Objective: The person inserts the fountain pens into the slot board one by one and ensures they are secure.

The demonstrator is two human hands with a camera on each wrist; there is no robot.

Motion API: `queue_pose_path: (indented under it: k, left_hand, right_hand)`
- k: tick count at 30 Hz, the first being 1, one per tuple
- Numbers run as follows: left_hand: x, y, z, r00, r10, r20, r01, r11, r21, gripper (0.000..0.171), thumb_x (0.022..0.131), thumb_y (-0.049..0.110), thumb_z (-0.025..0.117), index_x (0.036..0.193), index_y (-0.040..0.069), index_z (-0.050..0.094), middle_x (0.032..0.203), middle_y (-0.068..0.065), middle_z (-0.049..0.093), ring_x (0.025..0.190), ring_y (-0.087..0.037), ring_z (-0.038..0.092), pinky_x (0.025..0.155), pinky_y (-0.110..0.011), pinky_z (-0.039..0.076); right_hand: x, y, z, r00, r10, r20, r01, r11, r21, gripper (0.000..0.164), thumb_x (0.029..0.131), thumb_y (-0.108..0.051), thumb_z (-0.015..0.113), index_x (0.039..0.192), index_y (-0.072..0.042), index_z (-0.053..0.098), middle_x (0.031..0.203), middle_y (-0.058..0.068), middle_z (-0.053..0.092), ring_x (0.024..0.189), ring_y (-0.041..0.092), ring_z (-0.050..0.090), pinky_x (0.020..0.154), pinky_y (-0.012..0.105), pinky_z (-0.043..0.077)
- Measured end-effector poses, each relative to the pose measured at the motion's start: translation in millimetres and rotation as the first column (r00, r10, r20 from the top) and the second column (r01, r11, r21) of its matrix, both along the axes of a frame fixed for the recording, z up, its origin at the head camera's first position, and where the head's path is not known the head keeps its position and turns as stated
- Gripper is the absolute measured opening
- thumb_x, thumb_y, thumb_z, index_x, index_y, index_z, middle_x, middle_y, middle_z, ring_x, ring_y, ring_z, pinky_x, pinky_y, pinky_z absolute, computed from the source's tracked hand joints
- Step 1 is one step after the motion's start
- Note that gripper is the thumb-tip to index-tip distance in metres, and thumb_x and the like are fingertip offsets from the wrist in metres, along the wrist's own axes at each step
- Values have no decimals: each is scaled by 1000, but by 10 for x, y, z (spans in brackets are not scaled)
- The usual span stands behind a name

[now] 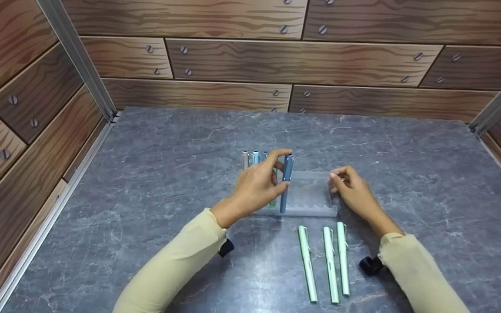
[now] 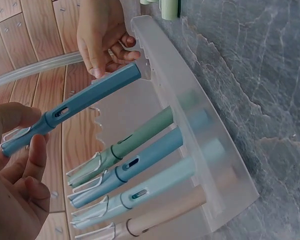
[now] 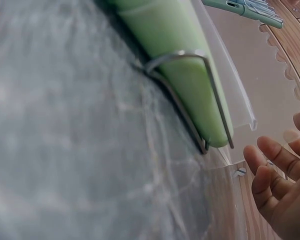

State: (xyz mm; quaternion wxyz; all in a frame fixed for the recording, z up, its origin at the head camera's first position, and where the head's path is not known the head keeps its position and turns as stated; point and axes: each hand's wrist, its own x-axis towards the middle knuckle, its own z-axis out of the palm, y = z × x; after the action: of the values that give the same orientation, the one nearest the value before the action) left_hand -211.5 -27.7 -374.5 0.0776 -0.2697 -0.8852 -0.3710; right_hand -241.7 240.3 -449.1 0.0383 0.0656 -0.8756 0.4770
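My left hand point(image 1: 255, 186) pinches a blue pen point(image 2: 97, 92) by its clipped cap, holding it raised over a frosted clear pen tray point(image 1: 310, 193). Four-sided slots are not discernible, but the tray's notched edge shows in the left wrist view. Lying side by side in the tray are a green pen point(image 2: 146, 127), another blue pen point(image 2: 152, 151), a pale aqua pen point(image 2: 162, 181) and a beige pen point(image 2: 167, 207). At the tray's right end is my right hand point(image 1: 357, 194), fingers loosely bent and holding nothing; whether it touches the tray I cannot tell.
Three mint-green pens, a left one point(image 1: 307, 265), a middle one point(image 1: 331, 266) and a right one point(image 1: 343, 260), lie on the grey marbled table point(image 1: 181, 156) in front of the tray. Wood-patterned panels point(image 1: 233, 61) stand behind and at the sides.
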Motion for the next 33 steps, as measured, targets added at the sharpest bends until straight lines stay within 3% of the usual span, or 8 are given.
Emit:
queue_pose_path:
  k: [8, 16, 33]
  left_hand:
    - [-44, 11, -67, 998, 18, -64, -18, 1000, 10, 60, 86, 14, 71, 140, 19, 42, 105, 0, 69, 66, -5, 57, 52, -17, 39]
    - [-74, 32, -154, 986, 70, -150, -66, 997, 27, 58, 85, 15, 72, 136, 19, 45, 103, 0, 71, 63, -6, 58, 50, -17, 37]
    - [-123, 57, -208, 988, 73, -139, -73, 997, 6, 59, 85, 15, 72, 136, 19, 44, 103, 1, 71, 62, -6, 59, 48, -17, 38]
  right_hand:
    - [-8, 8, -11, 1000, 8, -11, -8, 1000, 10, 28, 102, -25, 48, 114, 0, 51, 97, 19, 64, 74, 9, 63, 73, 21, 52]
    - [-22, 10, -16, 999, 1, 32, -2, 1000, 10, 29, 102, -23, 46, 117, 1, 49, 101, 21, 63, 77, 13, 63, 74, 23, 52]
    - [9, -8, 14, 1000, 7, 12, -7, 1000, -13, 30, 102, -24, 48, 116, 2, 50, 100, 22, 64, 74, 10, 62, 72, 21, 52]
